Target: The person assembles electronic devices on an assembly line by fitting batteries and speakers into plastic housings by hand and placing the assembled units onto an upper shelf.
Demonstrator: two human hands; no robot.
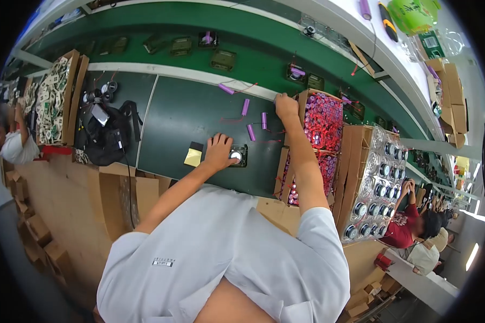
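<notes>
My left hand [219, 153] lies with its fingers apart on the dark green work surface, its thumb at a small dark housing [243, 156] with a round silver speaker [235, 156] in it. Farther forward, my right hand [286, 105] is at the edge of the green belt, beside a cardboard box of purple cells [322, 121]. Its fingers are bent together, and what they hold is too small to tell. Several loose purple cells [264, 120] with red wires lie between the hands. A yellow pad [193, 156] sits left of my left hand.
Green housings [222, 60] stand on the belt [258, 56]. At the right is a tray of round speakers [380, 191]; at the left, a black bag [109, 137] and a box of circuit boards [55, 102]. Co-workers [409, 223] are at both sides.
</notes>
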